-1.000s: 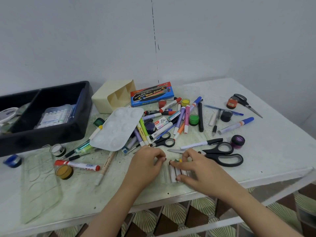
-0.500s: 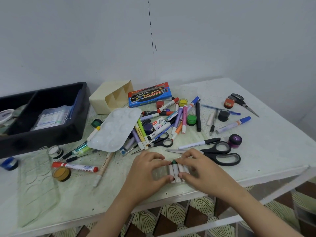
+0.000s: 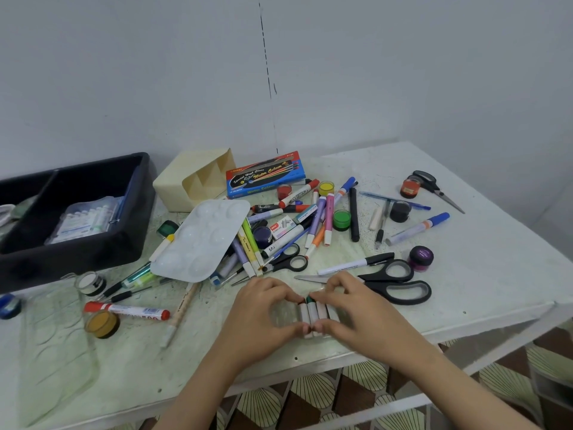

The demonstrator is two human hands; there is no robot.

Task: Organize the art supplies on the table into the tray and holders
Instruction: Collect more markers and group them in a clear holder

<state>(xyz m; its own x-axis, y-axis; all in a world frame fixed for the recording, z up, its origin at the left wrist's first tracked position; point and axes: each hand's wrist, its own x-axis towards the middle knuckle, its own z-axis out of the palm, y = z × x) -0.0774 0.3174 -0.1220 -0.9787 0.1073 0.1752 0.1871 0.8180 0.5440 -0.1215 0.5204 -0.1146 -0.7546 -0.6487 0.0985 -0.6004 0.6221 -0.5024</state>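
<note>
Short white paint sticks (image 3: 312, 318), bundled side by side at lower centre near the table (image 3: 496, 274) edge, are pinched between left hand (image 3: 260, 318) and right hand (image 3: 362, 315). Advise squeezing evenly, lifting level toward the black tray (image 3: 93, 243) at left.

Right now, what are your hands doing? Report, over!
Left hand and right hand pinch a row of small crayons together. Black tray far left. Large black scissors close beside the right hand.
</note>
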